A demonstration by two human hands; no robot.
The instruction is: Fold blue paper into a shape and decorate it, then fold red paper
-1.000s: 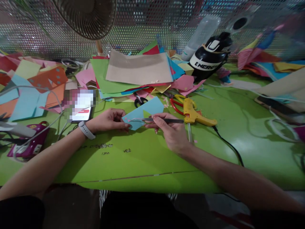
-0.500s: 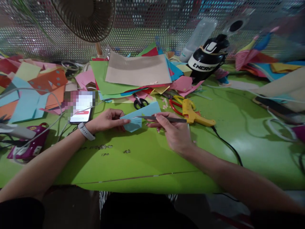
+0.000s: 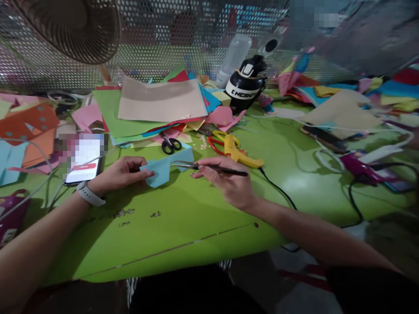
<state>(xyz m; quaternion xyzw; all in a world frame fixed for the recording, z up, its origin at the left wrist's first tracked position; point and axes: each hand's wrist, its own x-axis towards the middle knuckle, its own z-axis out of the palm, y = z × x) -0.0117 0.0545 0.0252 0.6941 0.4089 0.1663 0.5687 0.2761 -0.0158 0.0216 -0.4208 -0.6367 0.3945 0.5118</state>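
Observation:
My left hand (image 3: 129, 173), with a pale watch on the wrist, pinches the left end of a light-blue piece of paper (image 3: 159, 173) between thumb and fingers. Slim tweezers (image 3: 222, 169) with a dark handle and bright metal prongs are gripped in my right hand (image 3: 231, 183). Their tips are at the paper's upper edge, right of my left thumb; whether they pinch it I cannot tell. Part of the paper runs behind the prongs. Just beyond it lie black-handled scissors (image 3: 171, 145).
A yellow glue gun (image 3: 240, 153) with a black cord and red-handled pliers (image 3: 215, 146) lie right of centre. Stacked coloured sheets (image 3: 162, 102), a black bottle (image 3: 245, 85) and a fan (image 3: 73, 26) stand behind. A phone (image 3: 84, 159) lies at the left. Small dark bits (image 3: 122, 213) dot the green table (image 3: 183, 218).
My view has turned to the right, so everything sits further left. The tweezers' tips are somewhat further from my left thumb, and both prongs show more plainly.

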